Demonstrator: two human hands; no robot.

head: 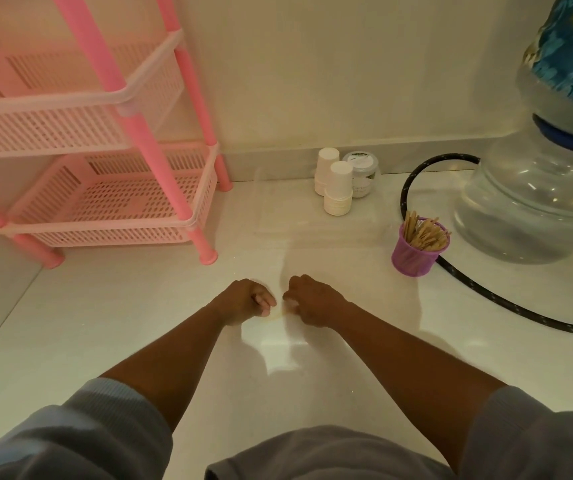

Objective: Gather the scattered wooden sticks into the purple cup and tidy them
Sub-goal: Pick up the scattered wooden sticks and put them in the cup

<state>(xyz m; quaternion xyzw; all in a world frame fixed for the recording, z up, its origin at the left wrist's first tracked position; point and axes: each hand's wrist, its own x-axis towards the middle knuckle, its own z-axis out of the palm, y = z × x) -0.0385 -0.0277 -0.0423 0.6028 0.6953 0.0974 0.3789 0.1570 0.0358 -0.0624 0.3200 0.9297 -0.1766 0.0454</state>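
Note:
The purple mesh cup stands on the white counter at the right, holding several wooden sticks that lean in different directions. My left hand and my right hand rest on the counter in the middle, knuckles up, fingers curled, fingertips almost meeting. A faint pale wooden stick lies between them. My right fingertips pinch its far end, and my left hand's curled fingers sit just beside it. The glare on the counter washes the stick out.
A pink tiered plastic rack fills the left back. Two stacks of white paper cups and a lidded jar stand by the wall. A large water bottle and a black hose lie at the right.

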